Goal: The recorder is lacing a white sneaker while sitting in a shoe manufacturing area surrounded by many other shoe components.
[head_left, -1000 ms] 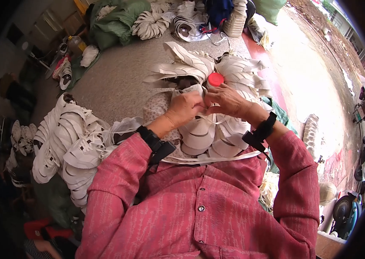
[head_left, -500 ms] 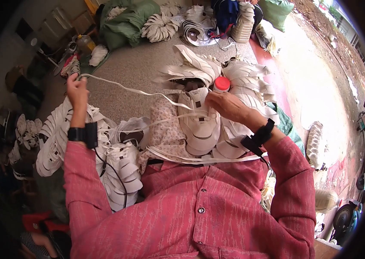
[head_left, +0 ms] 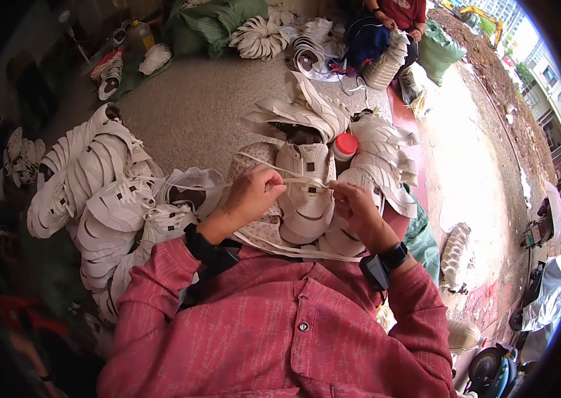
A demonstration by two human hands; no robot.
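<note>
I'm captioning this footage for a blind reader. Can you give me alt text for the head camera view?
Seen from above, a person in a red shirt holds a white lace between the left hand and right hand, over a white shoe upper in their lap. Stacks of white shoe uppers lie on the grey floor, and a red-capped bottle stands just beyond.

Daylight glare right, fisheye-bent dark rim

the person is wearing a red, faintly striped button shirt (head_left: 274, 331). black bands are circling both wrists.
</note>
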